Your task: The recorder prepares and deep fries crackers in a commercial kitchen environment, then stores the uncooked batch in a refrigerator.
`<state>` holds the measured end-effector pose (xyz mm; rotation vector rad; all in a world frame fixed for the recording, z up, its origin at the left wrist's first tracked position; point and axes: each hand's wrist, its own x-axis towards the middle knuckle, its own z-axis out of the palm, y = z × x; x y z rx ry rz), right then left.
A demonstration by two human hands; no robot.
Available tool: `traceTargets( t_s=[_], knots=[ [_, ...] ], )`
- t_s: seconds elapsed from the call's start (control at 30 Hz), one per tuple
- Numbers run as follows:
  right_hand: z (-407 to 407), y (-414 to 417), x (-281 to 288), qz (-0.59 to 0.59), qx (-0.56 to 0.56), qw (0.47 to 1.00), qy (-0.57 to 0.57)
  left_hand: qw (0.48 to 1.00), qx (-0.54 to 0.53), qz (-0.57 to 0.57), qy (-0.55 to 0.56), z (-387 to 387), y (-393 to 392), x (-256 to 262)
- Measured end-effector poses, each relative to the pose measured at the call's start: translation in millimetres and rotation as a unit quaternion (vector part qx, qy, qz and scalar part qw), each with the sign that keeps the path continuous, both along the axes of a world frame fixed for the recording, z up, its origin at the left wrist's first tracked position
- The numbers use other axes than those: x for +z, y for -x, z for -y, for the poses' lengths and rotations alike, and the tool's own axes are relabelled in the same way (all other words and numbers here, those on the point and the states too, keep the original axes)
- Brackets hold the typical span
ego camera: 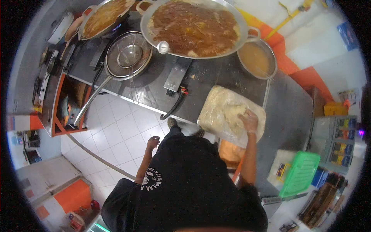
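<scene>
My right hand (249, 121), which seems to have a thin clear glove on it, reaches into a tub of pale flour (216, 104). Its fingers touch a flour-covered lump (235, 111); whether they grip it is hard to tell. The tub (262, 127) is rectangular and sits at the front of the dark metal counter (156, 65). My left hand (153, 142) hangs at my side above the tiled floor, fingers loosely bent, with nothing seen in it. Beyond the tub stands a large two-handled pan (243, 37) of bubbling brown oil (194, 27), a dial thermometer (163, 47) at its rim.
A bowl of tan liquid (255, 59) with a whisk stands right of the pan. At left, a long-handled strainer (116, 62) juts past the counter edge. Behind it, a second pan of oil (104, 17) sits over a blue flame. A green lid (301, 174) lies at right.
</scene>
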<state>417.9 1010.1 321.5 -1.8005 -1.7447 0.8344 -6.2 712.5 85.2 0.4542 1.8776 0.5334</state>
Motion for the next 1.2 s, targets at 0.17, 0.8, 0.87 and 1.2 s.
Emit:
traceTargets(
  t_s=[0.17, 0.8, 0.87, 1.2],
  knots=[
    [-16.0, 28.6, 142.0, 0.154, 0.11, 0.98, -0.054, 0.999, 0.02, 0.015, -0.044, -7.5, 8.5, -6.4],
    [-264.7, 409.4, 164.9, 0.137, 0.349, 0.905, -0.2, 0.977, 0.2, 0.06, 0.037, 45.2, 68.6, -16.3],
    [-288.8, 434.5, 133.3, 0.09, 0.347, 0.906, -0.227, 0.973, 0.221, 0.07, 0.024, 54.6, 77.2, -14.3],
    [-365.8, 462.6, 105.8, 0.306, 0.212, 0.906, -0.2, 0.95, 0.285, 0.092, 0.091, 97.4, 86.7, -16.0]
  ],
)
